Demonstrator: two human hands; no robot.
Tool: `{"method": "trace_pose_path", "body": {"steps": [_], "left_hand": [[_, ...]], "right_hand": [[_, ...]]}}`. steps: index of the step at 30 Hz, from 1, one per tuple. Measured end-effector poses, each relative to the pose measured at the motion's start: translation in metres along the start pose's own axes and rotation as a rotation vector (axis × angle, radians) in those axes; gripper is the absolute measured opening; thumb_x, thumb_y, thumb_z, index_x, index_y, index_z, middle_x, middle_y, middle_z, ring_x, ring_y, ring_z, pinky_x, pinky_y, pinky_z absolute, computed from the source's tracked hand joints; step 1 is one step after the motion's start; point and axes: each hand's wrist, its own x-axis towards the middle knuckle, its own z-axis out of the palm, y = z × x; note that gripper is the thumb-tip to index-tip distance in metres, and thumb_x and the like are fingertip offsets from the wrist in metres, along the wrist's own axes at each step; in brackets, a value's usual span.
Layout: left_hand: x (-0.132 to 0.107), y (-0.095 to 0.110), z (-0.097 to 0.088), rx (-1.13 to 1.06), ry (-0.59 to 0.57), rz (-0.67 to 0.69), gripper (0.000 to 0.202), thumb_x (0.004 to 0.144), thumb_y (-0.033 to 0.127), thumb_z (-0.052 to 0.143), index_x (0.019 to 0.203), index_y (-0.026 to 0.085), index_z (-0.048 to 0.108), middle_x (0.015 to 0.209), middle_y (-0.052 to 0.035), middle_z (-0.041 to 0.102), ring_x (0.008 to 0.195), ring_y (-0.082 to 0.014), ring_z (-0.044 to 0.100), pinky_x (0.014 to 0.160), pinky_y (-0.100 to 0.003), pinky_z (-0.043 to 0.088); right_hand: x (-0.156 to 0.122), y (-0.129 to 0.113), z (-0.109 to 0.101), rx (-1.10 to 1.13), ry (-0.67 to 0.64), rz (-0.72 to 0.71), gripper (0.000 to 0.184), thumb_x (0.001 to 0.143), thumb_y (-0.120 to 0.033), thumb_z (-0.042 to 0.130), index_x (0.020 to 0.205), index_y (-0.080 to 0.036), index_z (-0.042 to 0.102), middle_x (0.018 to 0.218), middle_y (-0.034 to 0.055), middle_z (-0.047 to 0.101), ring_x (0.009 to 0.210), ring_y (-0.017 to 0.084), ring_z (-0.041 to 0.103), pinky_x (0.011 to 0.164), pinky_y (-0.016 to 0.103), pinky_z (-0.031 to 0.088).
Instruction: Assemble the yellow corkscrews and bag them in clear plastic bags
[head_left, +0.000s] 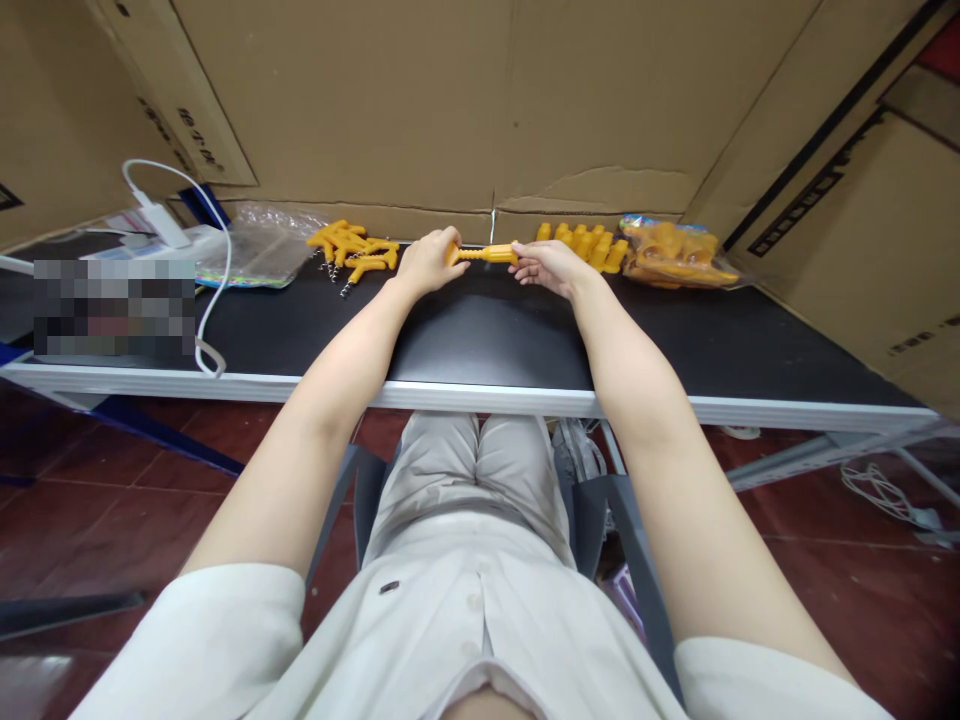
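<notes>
Both my arms reach forward over a black table [495, 340]. My left hand [426, 262] is closed round the handle end of a yellow plastic corkscrew [484, 255] that lies level between my hands. My right hand [546, 266] grips its other end, a yellow cap-like sleeve. To the left lies a pile of yellow T-handled corkscrews [352, 250] with bare metal spirals. To the right stands a cluster of yellow caps [589, 245].
A clear bag of yellow parts [675, 255] lies at the far right, an empty plastic bag [259, 250] at the left. A white charger and cable [180, 230] sit far left. Cardboard sheets [480, 100] wall the back and sides. The table's metal edge [480, 397] is above my knees.
</notes>
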Motion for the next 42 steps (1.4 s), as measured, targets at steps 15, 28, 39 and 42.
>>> {"method": "trace_pose_path", "body": {"steps": [15, 28, 39, 42], "left_hand": [[-0.003, 0.004, -0.001, 0.058, -0.001, 0.000, 0.049, 0.102, 0.037, 0.067, 0.149, 0.023, 0.063, 0.140, -0.0154, 0.072, 0.136, -0.0368, 0.068, 0.115, -0.045, 0.051], [-0.006, 0.009, -0.006, -0.038, -0.046, -0.004, 0.085, 0.098, 0.039, 0.070, 0.174, 0.025, 0.036, 0.169, -0.0176, 0.055, 0.156, -0.0405, 0.055, 0.124, -0.048, 0.048], [-0.006, -0.022, -0.017, 0.173, -0.054, -0.636, 0.077, 0.091, 0.014, 0.063, 0.166, 0.013, 0.050, 0.175, -0.0275, 0.047, 0.165, -0.0452, 0.041, 0.133, -0.071, 0.033], [-0.007, -0.030, -0.024, 0.191, -0.136, -0.766, 0.079, 0.095, 0.016, 0.063, 0.172, 0.012, 0.043, 0.177, -0.0289, 0.042, 0.165, -0.0453, 0.042, 0.134, -0.068, 0.035]], "right_hand": [[-0.002, -0.006, 0.002, 0.079, 0.026, 0.072, 0.031, 0.110, -0.032, 0.071, 0.084, -0.016, 0.067, 0.063, 0.0038, 0.070, 0.052, 0.009, 0.062, 0.052, 0.016, 0.046], [0.016, 0.010, 0.000, 0.131, 0.052, -0.084, 0.023, 0.103, -0.035, 0.080, 0.103, -0.022, 0.061, 0.097, 0.0029, 0.079, 0.084, 0.014, 0.080, 0.086, 0.027, 0.064], [0.052, 0.047, -0.014, -0.806, 0.445, -0.462, 0.045, 0.104, -0.025, 0.068, 0.147, -0.022, 0.058, 0.148, 0.0182, 0.070, 0.145, 0.035, 0.065, 0.127, 0.059, 0.047], [0.053, 0.051, -0.010, -0.889, 0.426, -0.446, 0.052, 0.100, -0.012, 0.063, 0.151, -0.021, 0.058, 0.149, 0.0178, 0.071, 0.143, 0.036, 0.067, 0.125, 0.059, 0.050]]}}
